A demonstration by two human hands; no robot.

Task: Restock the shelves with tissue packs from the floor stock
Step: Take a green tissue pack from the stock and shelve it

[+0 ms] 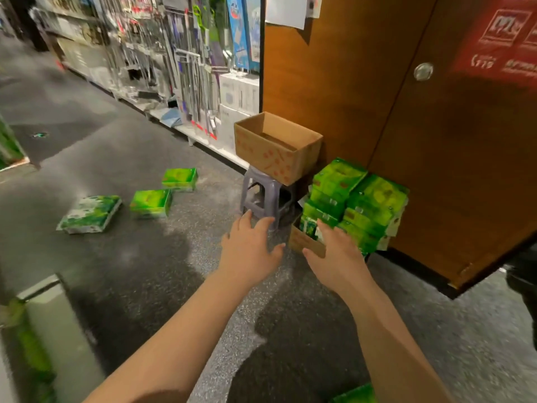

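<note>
Grey speckled floor (122, 263) fills the view from 6 to 10 o'clock. Brown wooden doors (392, 117) occupy the 1 to 3 o'clock sector, with a round knob (423, 71) and a red poster (499, 39) on them. Shelves (162, 68) hung with long-handled wares run along 11 to 12 o'clock.

At centre, slightly toward 1 o'clock, an open cardboard box (276, 148) sits on a grey plastic stool (260, 196). Just at 4 o'clock of the stool, a stack (369, 205) of green tissue packs stands on the floor against the doors. In front of the stack lies a low carton (305, 242) holding one more pack; how full it is cannot be told.

Three loose packs lie on the floor toward 9 o'clock, well apart from the stack: a pale pack (90, 213) farthest out, a green pack (151, 203) beside it, and a far pack (180, 179) just behind that. A green corner (356, 395) shows at the 6 o'clock edge.

Both bare arms reach forward from 6 o'clock. Left hand (251, 247): grip fully spread, fingers straight, holding nothing, over the floor near the stool's foot. Right hand (335, 257): grip likewise spread and holding nothing, fingers extended over the carton's near rim and the stack's base; contact cannot be told.
</note>
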